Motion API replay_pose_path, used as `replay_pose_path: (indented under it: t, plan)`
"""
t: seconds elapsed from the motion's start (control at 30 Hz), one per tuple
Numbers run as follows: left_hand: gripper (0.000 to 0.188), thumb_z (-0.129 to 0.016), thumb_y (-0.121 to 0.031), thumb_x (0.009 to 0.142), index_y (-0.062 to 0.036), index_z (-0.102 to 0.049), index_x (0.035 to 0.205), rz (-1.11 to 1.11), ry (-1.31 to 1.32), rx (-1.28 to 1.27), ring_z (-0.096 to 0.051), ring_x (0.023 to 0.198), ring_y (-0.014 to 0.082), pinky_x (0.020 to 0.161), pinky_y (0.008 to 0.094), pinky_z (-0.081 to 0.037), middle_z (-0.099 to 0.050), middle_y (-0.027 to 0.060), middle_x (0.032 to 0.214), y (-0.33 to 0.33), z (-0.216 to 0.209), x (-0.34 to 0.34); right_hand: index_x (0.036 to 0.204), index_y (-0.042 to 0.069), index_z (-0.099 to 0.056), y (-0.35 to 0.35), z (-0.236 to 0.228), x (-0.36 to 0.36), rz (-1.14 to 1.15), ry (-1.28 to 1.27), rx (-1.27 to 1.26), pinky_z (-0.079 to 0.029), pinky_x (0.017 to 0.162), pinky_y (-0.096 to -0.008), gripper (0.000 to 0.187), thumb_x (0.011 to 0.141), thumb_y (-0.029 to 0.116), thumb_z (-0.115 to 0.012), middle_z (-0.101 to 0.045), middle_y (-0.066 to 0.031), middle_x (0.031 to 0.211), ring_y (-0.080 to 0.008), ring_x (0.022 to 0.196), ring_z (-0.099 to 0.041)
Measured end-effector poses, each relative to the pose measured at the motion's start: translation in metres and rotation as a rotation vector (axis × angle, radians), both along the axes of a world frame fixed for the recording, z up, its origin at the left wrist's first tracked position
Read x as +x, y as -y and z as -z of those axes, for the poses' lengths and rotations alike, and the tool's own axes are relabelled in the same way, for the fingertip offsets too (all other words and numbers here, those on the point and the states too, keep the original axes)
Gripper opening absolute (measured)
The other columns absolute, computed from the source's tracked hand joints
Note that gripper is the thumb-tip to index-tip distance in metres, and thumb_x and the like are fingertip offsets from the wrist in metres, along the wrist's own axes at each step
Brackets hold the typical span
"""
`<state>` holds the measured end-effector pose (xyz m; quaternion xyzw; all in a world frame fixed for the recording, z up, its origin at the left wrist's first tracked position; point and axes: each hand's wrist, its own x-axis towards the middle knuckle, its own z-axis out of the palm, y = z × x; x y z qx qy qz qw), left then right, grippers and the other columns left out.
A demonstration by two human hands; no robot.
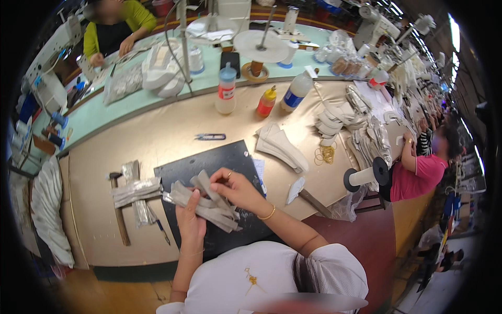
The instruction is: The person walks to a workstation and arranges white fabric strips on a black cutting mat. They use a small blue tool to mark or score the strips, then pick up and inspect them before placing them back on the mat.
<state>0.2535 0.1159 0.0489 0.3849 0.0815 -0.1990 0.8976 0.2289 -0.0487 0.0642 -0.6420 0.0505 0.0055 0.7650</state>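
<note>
Two hands (191,222) hold several grey strips (218,218) above one mat (230,157).

"Left hand (191,222)?"
"Over the left side of the black mat (234,156), curled, thumb extended."
"Right hand (235,190)?"
"Above that mat, fingers bent toward the thumb, forearm (295,230) crossing its right edge."

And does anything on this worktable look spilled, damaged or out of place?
No spill or damage stands out. By the left edge of the black mat, a wrapped bundle of grey strips lies across the hammer, hiding part of its handle, which looks slightly untidy.
</note>
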Motion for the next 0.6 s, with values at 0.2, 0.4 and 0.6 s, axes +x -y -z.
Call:
replay_pose_path:
  t: [0.2, 0.4, 0.6]
  plan:
    - [0.026, -0.069, -0.004, 0.087, -0.0007, -0.056, 0.109, -0.078, -0.038, 0.104, -0.062, 0.093, 0.0182, 0.086, 0.0325, -0.051, -0.062, 0.0088, 0.101, -0.007, -0.001, 0.008, 0.104, 0.0, -0.06, -0.001, -0.013, -0.002, -0.103, 0.047, -0.118, -0.049, 0.076, -0.0248, 0.015, 0.094, 0.009, -0.062, -0.064, -0.0032, 0.09, -0.0081, 0.083, -0.059]
    - [0.03, -0.071, -0.002, 0.084, -0.0002, -0.056, 0.11, -0.034, -0.015, 0.107, -0.062, 0.093, 0.0178, 0.086, 0.0321, -0.051, -0.062, 0.009, 0.102, -0.008, -0.013, 0.002, 0.105, -0.001, -0.06, -0.003, -0.01, -0.008, -0.071, 0.05, -0.102, -0.05, 0.075, -0.0267, 0.015, 0.093, 0.01, -0.062, -0.065, -0.0055, 0.091, -0.0101, 0.083, -0.061]
    - [0.032, -0.073, -0.003, 0.083, -0.0022, -0.054, 0.109, -0.085, 0.035, 0.184, -0.062, 0.091, 0.0165, 0.083, 0.0306, -0.051, -0.062, 0.0069, 0.1, -0.006, -0.006, 0.002, 0.105, -0.001, -0.06, -0.005, -0.031, -0.013, -0.071, 0.111, -0.294, -0.05, 0.077, -0.0278, 0.017, 0.093, 0.011, -0.062, -0.067, -0.0075, 0.093, -0.0123, 0.085, -0.063]
